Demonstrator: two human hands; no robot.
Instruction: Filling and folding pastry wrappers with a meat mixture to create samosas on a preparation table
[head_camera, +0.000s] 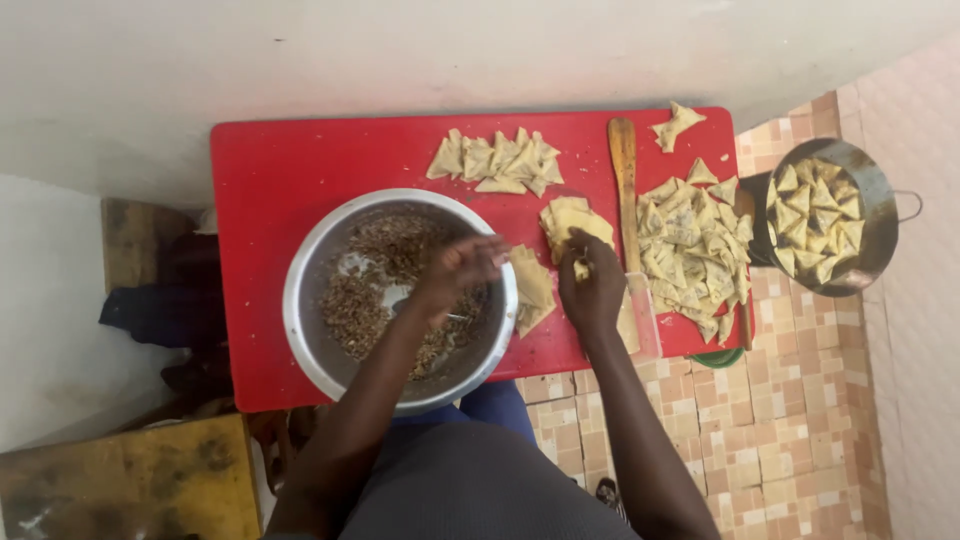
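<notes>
Our left hand dips curled fingers into the steel bowl of mince filling on the red desk, while our right hand pinches a pastry cone upright for filling.

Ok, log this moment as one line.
left hand over metal bowl of filling | right hand on pastry wrapper | red table

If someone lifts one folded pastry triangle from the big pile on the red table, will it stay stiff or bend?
A triangle in the pile would likely bend a little, since the dough looks thin and soft. It is probably light. Its folded edges may open if squeezed.
</notes>
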